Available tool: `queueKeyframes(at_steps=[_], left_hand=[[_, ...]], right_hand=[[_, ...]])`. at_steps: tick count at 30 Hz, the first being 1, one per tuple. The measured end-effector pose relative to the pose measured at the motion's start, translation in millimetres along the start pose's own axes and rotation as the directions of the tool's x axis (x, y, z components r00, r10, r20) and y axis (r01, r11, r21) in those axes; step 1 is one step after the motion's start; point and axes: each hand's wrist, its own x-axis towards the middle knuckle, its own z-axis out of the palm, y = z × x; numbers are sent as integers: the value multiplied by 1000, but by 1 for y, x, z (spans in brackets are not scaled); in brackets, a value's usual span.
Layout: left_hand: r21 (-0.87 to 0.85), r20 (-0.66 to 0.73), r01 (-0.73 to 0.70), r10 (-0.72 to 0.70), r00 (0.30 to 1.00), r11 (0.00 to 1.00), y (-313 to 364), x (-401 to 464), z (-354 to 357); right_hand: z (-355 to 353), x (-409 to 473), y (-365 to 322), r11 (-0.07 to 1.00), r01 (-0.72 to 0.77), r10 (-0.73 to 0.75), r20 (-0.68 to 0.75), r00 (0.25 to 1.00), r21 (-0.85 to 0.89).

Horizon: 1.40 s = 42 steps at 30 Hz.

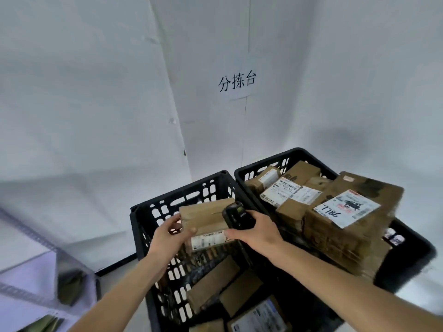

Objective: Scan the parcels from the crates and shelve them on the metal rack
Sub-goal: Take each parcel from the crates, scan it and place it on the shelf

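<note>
Much of the near crate [143, 226] is cut off by the bottom edge, and the parcels lying low inside it are blurred; their labels cannot be read. At the left edge, a metal rack [28, 238] shows only as a smeared grey rail and pale shelf, with dark green shapes on it too blurred to identify.

The left hand [167, 233] grips a brown cardboard parcel [203, 216] by its left end, thumb on the near face and fingers curled behind, holding it above the near crate's far end. The white label [208, 240] on the parcel's near face is partly covered by the right hand [256, 233], whose fingers are wrapped round a black handheld scanner [237, 215]. The scanner stands in front of the parcel's right end and hides that corner; its small screen is too blurred to read.

To the right and farther off, a second black crate [263, 166] is heaped with parcels. The largest box [359, 202] sits on top at the right, its label marked 7786 by hand. On the white wall behind, a paper sign [237, 81] carries three printed characters.
</note>
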Motion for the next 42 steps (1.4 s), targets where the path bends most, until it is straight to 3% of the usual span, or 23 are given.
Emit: queueKeyframes(at_steps=[5,11,15,22,28,37,42], left_hand=[[-84,126,-150,160,979,985,53,-52,-11],[-64,280,-340,344,896,938,99,-123,-8],[-56,343,-472,461,818,880,119,-169,4],[-129,506,-659,621,599,741,175,-269,68],[-199,593,-726,671,445,658,215,-381,142],[-388,705,-609,649,287,691,224,-558,255],[-405,755,-599,622,206,691,204,-669,311]], right_hand=[[-42,-70,-37,996,59,-51,-116,992,64],[-80,-184,-52,983,127,-87,-283,955,129],[-105,-262,-50,979,151,-84,-400,912,138],[-176,-409,-25,981,135,-24,-605,796,138],[-235,-542,12,977,151,8,-728,686,153],[-298,-738,90,955,164,119,-827,550,247],[-324,-841,142,956,136,169,-864,473,261]])
